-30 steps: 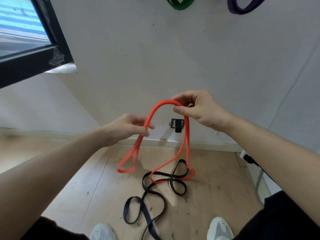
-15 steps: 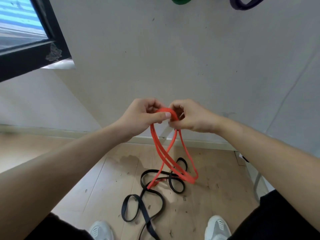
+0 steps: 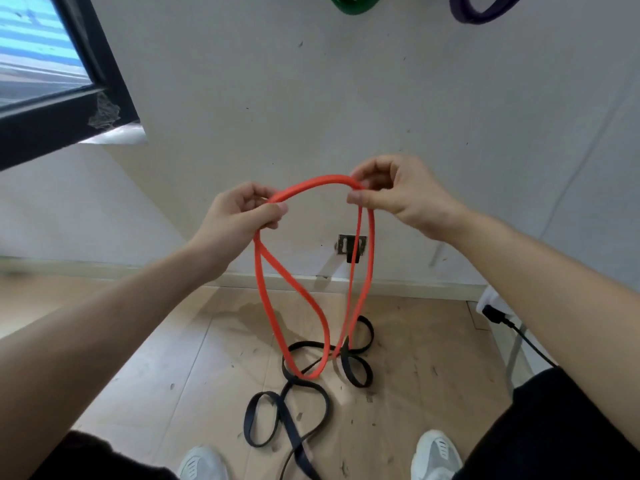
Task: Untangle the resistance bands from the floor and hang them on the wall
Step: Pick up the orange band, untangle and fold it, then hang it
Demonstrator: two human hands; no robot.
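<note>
Hands: left hand point(image 3: 239, 216) and right hand point(image 3: 391, 194), each clamped on the orange band point(image 3: 322, 178), are drawn apart, no longer together.
Black band point(image 3: 289, 427): laid below them.

Bright, even light, no glare on the wall point(image 3: 259, 98). Window point(image 3: 31, 53) upper left is bright. Bracket point(image 3: 351, 244) throws a soft shadow down-left. My left hand point(image 3: 239, 216), right hand point(image 3: 394, 192) and orange band point(image 3: 257, 268) are sharp. Wide-angle bend at the edges, and my forearms bulge.

Scuffed white wall point(image 3: 242, 81), black-framed window point(image 3: 52, 133), light wood floor point(image 3: 214, 368).
</note>
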